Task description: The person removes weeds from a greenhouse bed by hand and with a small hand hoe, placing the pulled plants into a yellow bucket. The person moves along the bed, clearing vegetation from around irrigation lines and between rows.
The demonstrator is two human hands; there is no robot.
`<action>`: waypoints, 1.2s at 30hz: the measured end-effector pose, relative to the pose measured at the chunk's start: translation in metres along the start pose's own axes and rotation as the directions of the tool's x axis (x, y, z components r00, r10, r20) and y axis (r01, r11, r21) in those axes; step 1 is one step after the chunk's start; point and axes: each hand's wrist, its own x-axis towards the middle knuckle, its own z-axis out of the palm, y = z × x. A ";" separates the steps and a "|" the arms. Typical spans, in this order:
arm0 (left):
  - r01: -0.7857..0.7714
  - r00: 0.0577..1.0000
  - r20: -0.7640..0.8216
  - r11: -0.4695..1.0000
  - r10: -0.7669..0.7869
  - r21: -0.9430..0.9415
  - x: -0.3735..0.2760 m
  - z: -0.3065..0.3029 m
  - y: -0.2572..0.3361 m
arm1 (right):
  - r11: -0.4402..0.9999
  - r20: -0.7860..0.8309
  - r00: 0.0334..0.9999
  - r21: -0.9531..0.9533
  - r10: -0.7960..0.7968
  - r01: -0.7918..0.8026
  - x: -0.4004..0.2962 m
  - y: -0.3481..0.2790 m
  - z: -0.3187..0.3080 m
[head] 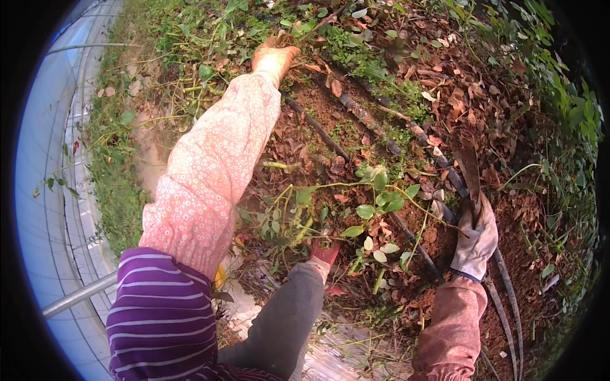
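Note:
My left hand, in a tan-orange work glove, reaches far forward into green weeds and dry leaves. Its fingers curl away from me, and whether they grip the thin brown stem beside them is hidden. On the right, my right hand wears a pale, soiled glove with a dark cuff edge. It is closed around a hand tool with a long brown blade, which points away over leaf litter. A leafy green stem runs across the bed up to this glove.
Black irrigation pipes cross the reddish soil and dry leaves. My foot in a red shoe stands among cut stems. Leafy plants line the right; plastic sheeting and a metal pipe are at left.

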 end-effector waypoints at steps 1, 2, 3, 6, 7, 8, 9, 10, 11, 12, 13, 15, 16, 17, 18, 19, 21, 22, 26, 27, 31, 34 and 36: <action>-0.050 0.996 0.081 0.975 0.033 0.215 -0.007 0.001 0.014 | 1.000 0.005 1.000 -0.010 0.016 -0.015 0.000 0.003 0.000; -0.112 0.986 0.156 0.901 0.050 0.418 -0.013 -0.002 0.028 | 1.000 -0.003 1.000 -0.016 0.007 -0.007 0.000 0.003 0.000; -0.239 0.965 0.211 0.848 0.155 0.472 -0.013 0.005 0.026 | 1.000 -0.012 1.000 -0.021 -0.001 0.001 -0.001 0.003 0.001; -0.406 0.880 0.408 0.830 0.242 0.383 -0.009 0.038 0.027 | 1.000 -0.021 1.000 0.002 -0.010 0.010 0.000 0.000 0.001; -0.376 0.902 0.372 0.823 0.219 0.427 -0.019 0.057 0.036 | 1.000 -0.028 1.000 0.004 -0.003 0.003 -0.001 0.002 0.002; -0.340 0.924 0.330 0.813 0.195 0.472 -0.026 0.070 0.044 | 1.000 -0.033 0.999 0.010 0.000 0.001 -0.001 0.003 0.002; -0.346 0.923 0.326 0.809 0.203 0.475 -0.029 0.072 0.047 | 1.000 -0.035 0.999 0.003 -0.010 0.010 -0.002 0.003 0.003; -0.353 0.923 0.320 0.803 0.214 0.481 -0.028 0.073 0.048 | 1.000 -0.038 0.999 0.001 -0.019 0.019 -0.002 0.001 0.003; -0.360 0.922 0.314 0.796 0.225 0.486 -0.028 0.075 0.049 | 1.000 -0.042 0.999 -0.002 -0.028 0.028 -0.002 0.000 0.003; -0.344 0.934 0.279 0.774 0.223 0.531 -0.027 0.078 0.050 | 1.000 -0.025 1.000 0.009 -0.011 0.011 -0.002 0.000 0.002; -0.329 0.943 0.247 0.750 0.225 0.574 -0.028 0.083 0.056 | 1.000 -0.010 1.000 0.019 0.010 -0.009 -0.001 -0.001 0.001; -0.302 0.952 0.239 0.718 0.192 0.627 -0.028 0.088 0.064 | 1.000 -0.013 1.000 0.000 0.016 -0.016 -0.001 0.001 0.000; -0.275 0.955 0.254 0.777 0.153 0.566 -0.029 0.086 0.067 | 1.000 -0.033 0.999 -0.023 0.002 -0.002 -0.002 0.004 0.001; -0.242 0.955 0.273 0.831 0.114 0.501 -0.032 0.084 0.068 | 0.999 -0.053 0.998 -0.049 -0.013 0.010 -0.002 0.007 0.002; -0.205 0.952 0.295 0.878 0.077 0.432 -0.034 0.081 0.070 | 0.999 -0.054 0.998 -0.049 -0.016 0.013 -0.002 0.009 0.002; -0.211 0.943 0.293 0.966 0.160 0.152 0.010 0.061 0.020 | 0.998 -0.033 0.998 0.014 -0.061 0.061 0.001 -0.006 0.012; -0.300 0.801 0.503 0.945 0.324 -0.130 -0.010 0.076 0.019 | 0.999 -0.043 0.999 -0.042 -0.028 0.026 -0.001 0.010 0.003; -0.339 0.768 0.508 0.920 0.391 -0.196 -0.003 0.050 0.008 | 0.999 -0.033 0.999 -0.034 -0.029 0.028 -0.001 0.010 0.005; 0.113 0.990 0.134 0.853 -0.051 -0.509 -0.005 -0.023 0.022 | 0.996 -0.077 0.995 -0.060 -0.066 0.062 -0.003 0.014 0.005; 0.108 0.991 0.122 0.825 -0.048 -0.555 0.020 -0.060 0.002 | 0.999 -0.047 0.998 -0.014 -0.039 0.038 -0.002 0.009 0.006; 0.085 0.927 0.352 0.846 0.126 -0.526 0.028 -0.080 -0.025 | 0.999 0.011 0.999 0.018 0.044 -0.044 -0.002 0.004 0.002; -0.182 0.902 0.367 0.970 0.229 -0.159 -0.034 -0.019 0.012 | 0.996 0.056 0.995 0.039 0.081 -0.083 0.002 -0.005 -0.003; -0.369 0.825 0.535 0.891 0.184 0.263 -0.072 0.015 0.064 | 0.994 0.070 0.993 0.048 0.097 -0.100 0.003 -0.005 -0.006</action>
